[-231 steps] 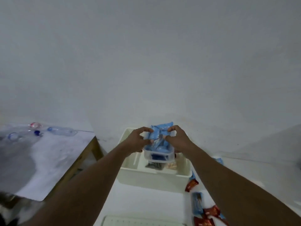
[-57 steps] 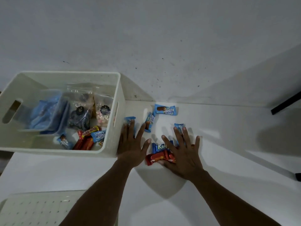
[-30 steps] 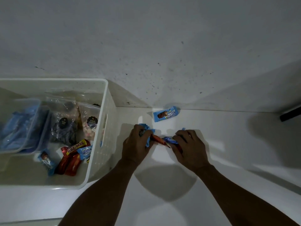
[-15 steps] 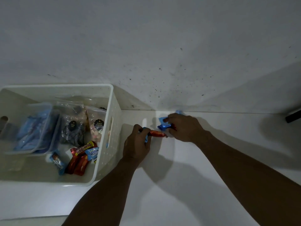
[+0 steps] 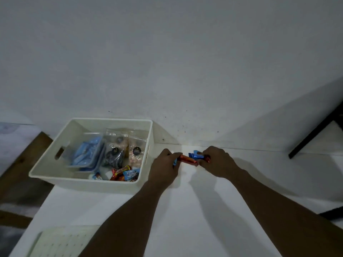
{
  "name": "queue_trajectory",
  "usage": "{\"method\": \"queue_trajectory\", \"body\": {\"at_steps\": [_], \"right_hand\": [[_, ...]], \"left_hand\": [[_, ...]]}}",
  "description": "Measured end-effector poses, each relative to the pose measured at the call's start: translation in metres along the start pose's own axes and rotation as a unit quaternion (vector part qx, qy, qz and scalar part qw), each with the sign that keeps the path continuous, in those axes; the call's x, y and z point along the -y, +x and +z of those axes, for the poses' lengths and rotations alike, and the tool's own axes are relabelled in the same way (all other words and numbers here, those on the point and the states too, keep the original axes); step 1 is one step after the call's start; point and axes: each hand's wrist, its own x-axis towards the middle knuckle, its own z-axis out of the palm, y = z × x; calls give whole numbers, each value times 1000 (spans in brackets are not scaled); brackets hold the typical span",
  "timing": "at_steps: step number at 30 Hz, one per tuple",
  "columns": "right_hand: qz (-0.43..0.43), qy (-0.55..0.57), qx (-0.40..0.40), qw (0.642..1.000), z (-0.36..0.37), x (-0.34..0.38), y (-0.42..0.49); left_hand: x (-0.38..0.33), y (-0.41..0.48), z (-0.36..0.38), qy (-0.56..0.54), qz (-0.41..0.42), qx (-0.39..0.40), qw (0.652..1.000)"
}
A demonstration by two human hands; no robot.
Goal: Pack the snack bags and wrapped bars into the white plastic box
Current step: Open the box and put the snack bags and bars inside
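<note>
Head view: I note the white plastic box (image 5: 96, 179) on the white table (image 5: 185, 216), holding clear snack bags (image 5: 137, 152) and wrapped bars (image 5: 123, 175). Just right of the box, my left hand (image 5: 165, 166) and right hand (image 5: 217, 162) are both closed around a red bar (image 5: 187, 159) and blue wrappers (image 5: 194, 155).

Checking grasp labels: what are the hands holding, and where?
Together they hold a bunch of wrapped bars, red and blue: left hand at one end, right hand at the other.
</note>
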Motion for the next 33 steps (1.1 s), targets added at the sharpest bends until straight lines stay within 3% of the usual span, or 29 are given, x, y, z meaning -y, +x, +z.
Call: {"method": "queue_trajectory", "body": {"at_steps": [5,11,15,18,25,33], "right_hand": [[-82,57,-56,993,-58,89,-10],[-123,90,-37,988,-39,193,-8],[-84,131,4,988,7,241,7],[-19,184,37,982,50,269,21],[75,175,110,976,102,288,52],[151,171,116,967,94,293,72]], "left_hand": [[0,-1,-102,7,-8,-89,996],[72,-35,-187,22,-95,-131,987],[130,-56,-207,23,-153,-92,984],[172,-59,-206,1,-178,-17,984],[232,-31,-190,-54,-145,126,980],[247,3,-175,-78,-103,190,973]]}}
